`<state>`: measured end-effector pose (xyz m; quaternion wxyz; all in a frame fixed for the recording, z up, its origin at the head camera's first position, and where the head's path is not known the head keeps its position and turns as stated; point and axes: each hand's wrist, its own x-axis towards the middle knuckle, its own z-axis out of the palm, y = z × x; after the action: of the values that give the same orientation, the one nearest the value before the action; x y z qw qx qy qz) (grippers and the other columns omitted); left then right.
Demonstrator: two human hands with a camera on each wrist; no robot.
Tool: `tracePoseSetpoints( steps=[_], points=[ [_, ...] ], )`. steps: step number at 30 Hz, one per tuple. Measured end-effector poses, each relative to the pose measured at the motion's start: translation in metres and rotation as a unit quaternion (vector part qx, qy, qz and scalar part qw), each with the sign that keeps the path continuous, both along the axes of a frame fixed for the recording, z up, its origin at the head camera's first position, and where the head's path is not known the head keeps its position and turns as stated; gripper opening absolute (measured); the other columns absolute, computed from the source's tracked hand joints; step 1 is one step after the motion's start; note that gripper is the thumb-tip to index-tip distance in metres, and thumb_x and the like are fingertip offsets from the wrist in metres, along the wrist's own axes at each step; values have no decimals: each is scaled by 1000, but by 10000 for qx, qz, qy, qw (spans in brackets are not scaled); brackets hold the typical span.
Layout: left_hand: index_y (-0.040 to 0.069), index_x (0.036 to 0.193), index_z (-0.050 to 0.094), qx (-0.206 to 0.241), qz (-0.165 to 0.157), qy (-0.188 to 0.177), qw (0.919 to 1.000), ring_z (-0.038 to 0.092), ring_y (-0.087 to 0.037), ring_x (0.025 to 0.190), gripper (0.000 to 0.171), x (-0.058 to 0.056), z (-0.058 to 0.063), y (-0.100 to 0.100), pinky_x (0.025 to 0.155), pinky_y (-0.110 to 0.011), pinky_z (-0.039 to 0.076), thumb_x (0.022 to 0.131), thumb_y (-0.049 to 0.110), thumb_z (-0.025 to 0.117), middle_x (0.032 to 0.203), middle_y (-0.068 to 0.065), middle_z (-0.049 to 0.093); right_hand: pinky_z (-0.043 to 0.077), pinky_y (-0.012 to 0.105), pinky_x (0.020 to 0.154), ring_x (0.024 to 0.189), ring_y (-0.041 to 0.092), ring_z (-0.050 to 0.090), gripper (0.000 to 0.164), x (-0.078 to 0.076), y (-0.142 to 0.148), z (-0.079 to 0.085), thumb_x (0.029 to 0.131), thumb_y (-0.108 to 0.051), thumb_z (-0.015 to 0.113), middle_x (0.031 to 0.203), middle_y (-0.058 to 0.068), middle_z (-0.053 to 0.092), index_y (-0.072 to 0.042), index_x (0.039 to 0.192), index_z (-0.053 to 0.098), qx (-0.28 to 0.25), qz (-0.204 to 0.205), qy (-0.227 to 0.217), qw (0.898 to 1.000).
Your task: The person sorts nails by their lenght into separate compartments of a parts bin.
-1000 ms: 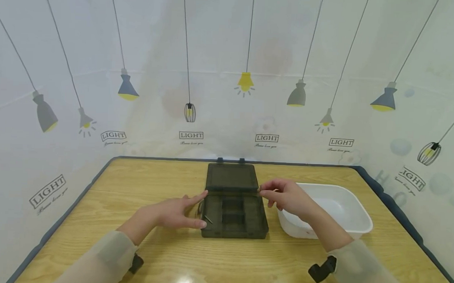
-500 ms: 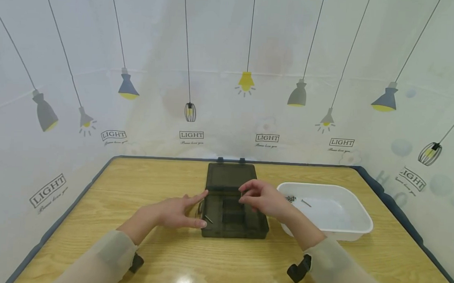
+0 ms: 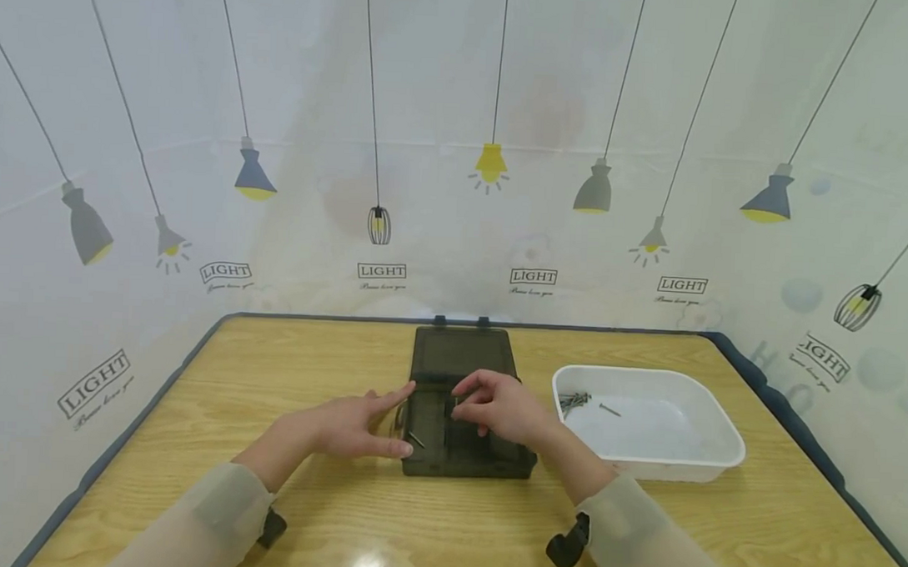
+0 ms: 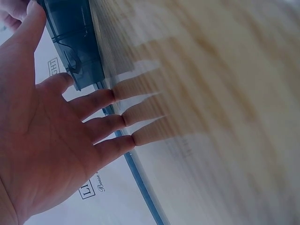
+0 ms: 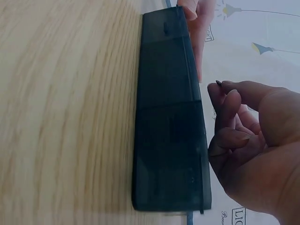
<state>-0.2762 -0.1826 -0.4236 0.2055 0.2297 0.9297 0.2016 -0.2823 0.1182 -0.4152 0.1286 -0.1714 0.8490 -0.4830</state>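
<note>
A dark see-through plastic organizer box (image 3: 472, 467) lies with its lid (image 3: 462, 353) folded back. My left hand (image 3: 350, 427) steadies the box's left side, fingers straight, thumb at the front corner and index finger near the hinge; the left wrist view shows the spread fingers against the table. My right hand (image 3: 504, 409) is over the box's middle compartments, pinching a small screw between thumb and index finger. Only the dark tip of this screw (image 5: 218, 83) pokes out in the right wrist view. Another screw (image 3: 416, 440) lies in the left compartment.
Right of the box stands a white plastic tub (image 3: 643, 469). A small pile of screws (image 3: 573, 402) lies at its left end, with a single screw (image 3: 610, 410) apart from them. The wooden table (image 3: 311, 512) meets a printed curtain behind and at both sides.
My right hand has moved left from beside the tub's edge to over the box, carrying the screw. The pile in the tub has come into view. My left hand stays put.
</note>
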Motion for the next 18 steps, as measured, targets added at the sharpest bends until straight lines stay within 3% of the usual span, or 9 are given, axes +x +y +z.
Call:
tracePoseSetpoints(
  steps=[18],
  points=[
    [41,177,11,-42,-4,-49,10000,36,-53,160,105,0,1,1,123,-74,34,96,82,62,177,-26,30,54,35,71,66,18,64,30,5,-16,-2,104,-22,77,98,7,79,-6,129,73,109,182,-83,9997]
  ],
)
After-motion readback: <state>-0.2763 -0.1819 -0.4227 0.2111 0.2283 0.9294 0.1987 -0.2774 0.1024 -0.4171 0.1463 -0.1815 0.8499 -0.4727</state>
